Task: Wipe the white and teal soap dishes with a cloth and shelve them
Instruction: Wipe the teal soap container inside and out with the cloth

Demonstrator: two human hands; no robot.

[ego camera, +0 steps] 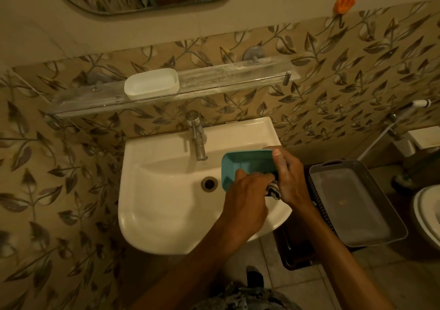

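Observation:
The teal soap dish (240, 164) is held tilted over the right side of the white sink (166, 205). My right hand (289, 179) grips its right end, thumb on the rim. My left hand (247, 192) reaches into the dish's near edge and clutches a striped cloth (273, 190), which shows only as a small bunch between the two hands. The white soap dish (151, 84) stands upright on the glass wall shelf (238, 76) above the tap, left of the shelf's middle.
A metal tap (198, 138) stands at the sink's back, just left of the teal dish. A grey plastic basket (352, 205) sits to the right of the sink. An orange holder (344, 1) hangs on the wall at upper right. A toilet rim (428, 214) shows at the far right.

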